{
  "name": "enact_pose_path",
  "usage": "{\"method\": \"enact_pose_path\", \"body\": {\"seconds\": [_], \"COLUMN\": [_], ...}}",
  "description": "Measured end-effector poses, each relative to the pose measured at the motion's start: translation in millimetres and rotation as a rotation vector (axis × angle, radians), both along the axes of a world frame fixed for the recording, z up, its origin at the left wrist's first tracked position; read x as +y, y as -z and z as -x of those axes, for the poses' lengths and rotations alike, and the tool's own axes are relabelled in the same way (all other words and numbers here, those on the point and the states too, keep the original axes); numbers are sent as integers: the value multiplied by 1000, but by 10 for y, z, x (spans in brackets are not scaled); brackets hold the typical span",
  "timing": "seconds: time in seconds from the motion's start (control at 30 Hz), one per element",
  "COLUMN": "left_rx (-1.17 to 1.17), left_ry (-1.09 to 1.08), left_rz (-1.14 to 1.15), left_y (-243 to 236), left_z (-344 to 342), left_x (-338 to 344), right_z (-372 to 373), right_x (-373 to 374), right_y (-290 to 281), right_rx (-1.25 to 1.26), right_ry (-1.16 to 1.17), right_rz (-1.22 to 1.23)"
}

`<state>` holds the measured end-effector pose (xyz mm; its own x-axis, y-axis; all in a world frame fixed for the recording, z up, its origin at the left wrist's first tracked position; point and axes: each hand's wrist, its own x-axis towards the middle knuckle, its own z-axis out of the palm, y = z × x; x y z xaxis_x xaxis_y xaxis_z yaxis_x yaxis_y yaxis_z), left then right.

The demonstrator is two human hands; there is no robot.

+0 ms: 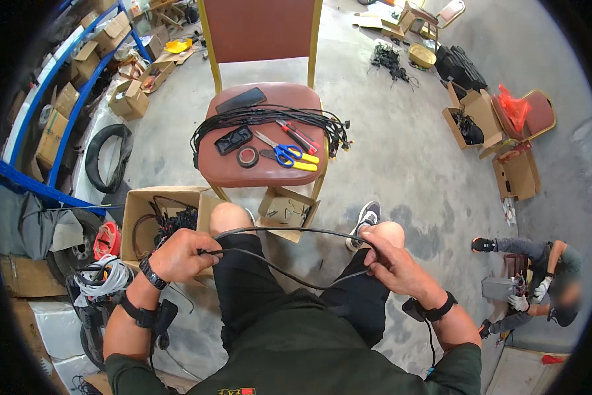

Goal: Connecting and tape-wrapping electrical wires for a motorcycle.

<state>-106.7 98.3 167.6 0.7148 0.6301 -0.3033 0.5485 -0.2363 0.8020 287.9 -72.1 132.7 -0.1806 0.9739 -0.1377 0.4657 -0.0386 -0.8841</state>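
A black cable is stretched in a loop between my two hands, above my lap. My left hand pinches it at one end of the loop, over my left knee. At the other end my right hand has its fingers closed on the same cable. In front of me a brown padded chair carries a bundle of black cables, a phone, blue-handled scissors, red-handled pliers, a yellow-handled tool, a roll of black tape and a small black tray.
A cardboard box of dark cables stands beside my left knee. A smaller open box sits under the chair. Blue shelving lines the left side. At the right a person in gloves works over a grey box-shaped unit.
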Motion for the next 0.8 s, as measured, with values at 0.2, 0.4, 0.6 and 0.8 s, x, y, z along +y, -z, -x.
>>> {"method": "enact_pose_path", "body": {"seconds": [0.2,0.4,0.6,0.8], "left_rx": [17,-3,4,79], "left_ry": [-50,-24,-3,32], "left_rz": [74,39,-3,-12], "left_y": [16,-15,-23,10], "left_z": [29,12,50,125], "left_x": [20,49,70,59], "right_z": [-51,31,64,-48], "right_x": [156,220,237,173], "right_y": [-127,-335,-269,-267], "right_rx": [-258,-291,-492,-407], "right_ry": [-52,-117,-188,-238], "right_rz": [-177,97,11,5]}}
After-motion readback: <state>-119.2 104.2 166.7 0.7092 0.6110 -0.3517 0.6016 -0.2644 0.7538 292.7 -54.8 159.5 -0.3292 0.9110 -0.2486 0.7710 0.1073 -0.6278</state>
